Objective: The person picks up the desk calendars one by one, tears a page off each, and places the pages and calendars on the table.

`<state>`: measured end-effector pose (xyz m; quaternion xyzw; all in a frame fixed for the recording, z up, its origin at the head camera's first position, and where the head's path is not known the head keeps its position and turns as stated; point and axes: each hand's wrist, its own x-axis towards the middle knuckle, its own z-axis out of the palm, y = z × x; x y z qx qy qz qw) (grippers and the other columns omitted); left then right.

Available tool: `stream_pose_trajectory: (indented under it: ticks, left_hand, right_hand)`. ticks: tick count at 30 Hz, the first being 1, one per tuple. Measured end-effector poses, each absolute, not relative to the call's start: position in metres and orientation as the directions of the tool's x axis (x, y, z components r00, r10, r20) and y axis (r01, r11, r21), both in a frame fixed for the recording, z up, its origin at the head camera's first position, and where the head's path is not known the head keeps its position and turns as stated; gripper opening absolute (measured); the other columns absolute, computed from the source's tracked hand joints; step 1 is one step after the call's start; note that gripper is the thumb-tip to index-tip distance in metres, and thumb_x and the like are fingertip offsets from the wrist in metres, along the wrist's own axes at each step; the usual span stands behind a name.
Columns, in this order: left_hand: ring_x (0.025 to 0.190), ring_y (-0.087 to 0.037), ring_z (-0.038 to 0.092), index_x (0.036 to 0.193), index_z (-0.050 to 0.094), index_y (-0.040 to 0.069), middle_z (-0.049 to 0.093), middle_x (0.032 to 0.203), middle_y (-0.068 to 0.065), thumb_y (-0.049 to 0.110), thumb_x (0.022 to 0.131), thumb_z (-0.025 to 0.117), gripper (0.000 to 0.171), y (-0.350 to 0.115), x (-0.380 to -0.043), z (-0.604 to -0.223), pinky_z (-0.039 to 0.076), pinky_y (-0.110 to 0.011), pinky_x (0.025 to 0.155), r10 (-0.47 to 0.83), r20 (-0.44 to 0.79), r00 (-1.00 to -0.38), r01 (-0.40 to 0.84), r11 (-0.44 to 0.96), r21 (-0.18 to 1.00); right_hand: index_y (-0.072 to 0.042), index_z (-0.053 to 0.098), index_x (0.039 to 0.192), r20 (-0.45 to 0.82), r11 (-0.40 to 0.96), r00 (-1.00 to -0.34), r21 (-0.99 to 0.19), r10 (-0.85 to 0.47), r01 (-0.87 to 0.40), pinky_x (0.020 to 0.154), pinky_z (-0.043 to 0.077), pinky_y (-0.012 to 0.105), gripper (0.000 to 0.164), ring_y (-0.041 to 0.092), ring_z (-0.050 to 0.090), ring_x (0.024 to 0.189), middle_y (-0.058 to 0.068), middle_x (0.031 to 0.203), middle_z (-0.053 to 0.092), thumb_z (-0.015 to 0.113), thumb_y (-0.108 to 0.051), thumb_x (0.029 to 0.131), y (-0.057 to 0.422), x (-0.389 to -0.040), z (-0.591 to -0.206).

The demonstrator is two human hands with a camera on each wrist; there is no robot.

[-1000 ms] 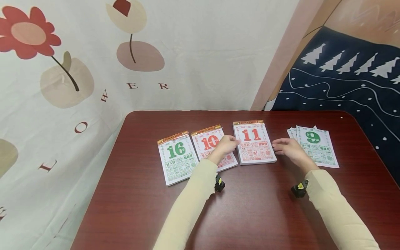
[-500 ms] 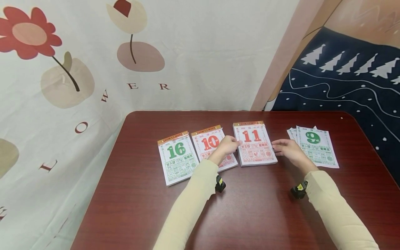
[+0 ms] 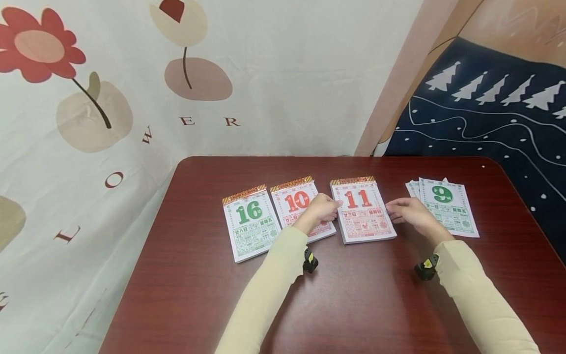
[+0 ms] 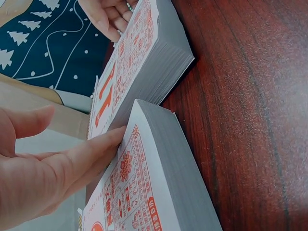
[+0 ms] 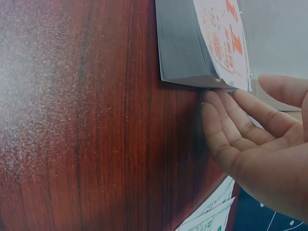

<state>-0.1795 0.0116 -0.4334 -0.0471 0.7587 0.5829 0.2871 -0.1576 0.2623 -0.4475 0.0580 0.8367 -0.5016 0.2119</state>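
A thick tear-off calendar showing a red 11 [image 3: 363, 216] lies on the table between my two hands. My left hand [image 3: 319, 210] reaches over the calendar with the red 10 [image 3: 295, 200]. In the left wrist view, its fingers [image 4: 91, 156] stretch out with their tips at the gap between these two pads, thumb raised. On the other side, my right hand [image 3: 411, 215] sets extended fingertips against the right edge of the 11 calendar. The right wrist view has those fingers [image 5: 219, 134] low at the pad's side, thumb held apart.
Left of the 10 lies a calendar with a green 16 [image 3: 249, 223]. Several loose sheets, the top one with a green 9 [image 3: 448, 211], lie right of my right hand. The dark red table [image 3: 353, 305] meets a printed curtain [image 3: 292, 98] at its far edge.
The 11 calendar has slid toward me and slightly right between my hands. Both hands stay in nearly the same places; the other calendars and sheets have not moved.
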Motion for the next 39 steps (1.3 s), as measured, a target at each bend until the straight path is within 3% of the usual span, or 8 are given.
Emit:
stream_pose_trajectory:
  ticks: [4,13,21,24,28,32,34,39]
  left_hand:
    - [0.107,-0.032,0.057,0.123,0.049,-0.011,0.057,0.116,-0.022,0.019,0.095,0.054,0.041,0.012,-0.182,-0.433,0.052,-0.035,0.09,0.247,-0.473,-0.846,-0.385,0.33,0.862]
    - [0.126,-0.035,0.039,0.128,0.04,-0.014,0.043,0.133,-0.024,0.013,0.096,0.05,0.042,0.015,-0.192,-0.439,0.04,-0.042,0.103,0.273,-0.5,-0.822,-0.475,0.156,0.866]
    - [0.12,-0.03,0.043,0.128,0.04,-0.014,0.044,0.128,-0.022,0.012,0.096,0.051,0.042,0.023,-0.196,-0.441,0.044,-0.041,0.099,0.224,-0.511,-0.83,-0.477,0.188,0.858]
    - [0.11,-0.03,0.052,0.122,0.044,-0.014,0.05,0.118,-0.022,0.015,0.092,0.058,0.044,0.025,-0.216,-0.49,0.051,-0.037,0.09,0.244,-0.458,-0.855,-0.432,0.154,0.889]
    - [0.104,-0.034,0.057,0.116,0.049,-0.015,0.056,0.111,-0.024,0.014,0.09,0.06,0.04,0.023,-0.226,-0.51,0.054,-0.037,0.085,0.255,-0.466,-0.847,-0.458,0.093,0.884]
    - [0.11,-0.036,0.052,0.116,0.049,-0.017,0.053,0.117,-0.026,0.003,0.094,0.051,0.03,0.019,-0.192,-0.432,0.048,-0.039,0.095,0.201,-0.52,-0.83,-0.503,0.132,0.854]
    - [0.107,-0.035,0.054,0.114,0.05,-0.019,0.054,0.111,-0.025,0.001,0.094,0.048,0.028,0.018,-0.181,-0.412,0.047,-0.039,0.096,0.186,-0.518,-0.835,-0.497,0.15,0.855]
    - [0.085,-0.024,0.058,0.109,0.051,-0.016,0.054,0.089,-0.014,0.003,0.093,0.052,0.025,0.018,-0.186,-0.43,0.053,-0.034,0.087,0.19,-0.511,-0.838,-0.493,0.137,0.859]
  right_hand:
    - [0.016,0.046,0.123,-0.408,0.478,-0.907,-0.82,-0.106,0.313,0.084,0.055,0.037,0.043,0.023,0.061,0.092,0.031,0.118,0.052,0.049,-0.018,0.097,0.261,-0.16,-0.447]
    - [0.013,0.043,0.128,-0.425,0.47,-0.902,-0.813,-0.074,0.344,0.092,0.05,0.041,0.046,0.032,0.056,0.105,0.031,0.125,0.048,0.046,-0.022,0.099,0.257,-0.167,-0.447]
    - [0.016,0.041,0.128,-0.419,0.467,-0.905,-0.817,-0.076,0.339,0.093,0.049,0.042,0.044,0.033,0.055,0.106,0.032,0.124,0.047,0.044,-0.017,0.099,0.253,-0.171,-0.448]
    - [0.016,0.041,0.128,-0.417,0.471,-0.905,-0.817,-0.086,0.332,0.093,0.049,0.044,0.043,0.034,0.055,0.106,0.033,0.123,0.048,0.043,-0.015,0.099,0.252,-0.171,-0.446]
    - [0.016,0.041,0.128,-0.424,0.486,-0.901,-0.808,-0.086,0.334,0.093,0.049,0.044,0.043,0.031,0.057,0.103,0.032,0.122,0.048,0.043,-0.015,0.099,0.252,-0.17,-0.446]
    - [0.015,0.043,0.127,-0.434,0.501,-0.897,-0.797,-0.083,0.339,0.092,0.05,0.043,0.042,0.028,0.059,0.098,0.031,0.121,0.05,0.044,-0.016,0.099,0.254,-0.168,-0.446]
    - [0.015,0.043,0.127,-0.438,0.502,-0.895,-0.794,-0.082,0.342,0.092,0.05,0.043,0.042,0.026,0.06,0.095,0.031,0.121,0.051,0.045,-0.015,0.098,0.255,-0.167,-0.446]
    - [0.016,0.043,0.127,-0.451,0.5,-0.889,-0.79,-0.08,0.356,0.092,0.049,0.043,0.041,0.022,0.06,0.092,0.031,0.12,0.052,0.044,-0.014,0.098,0.256,-0.166,-0.447]
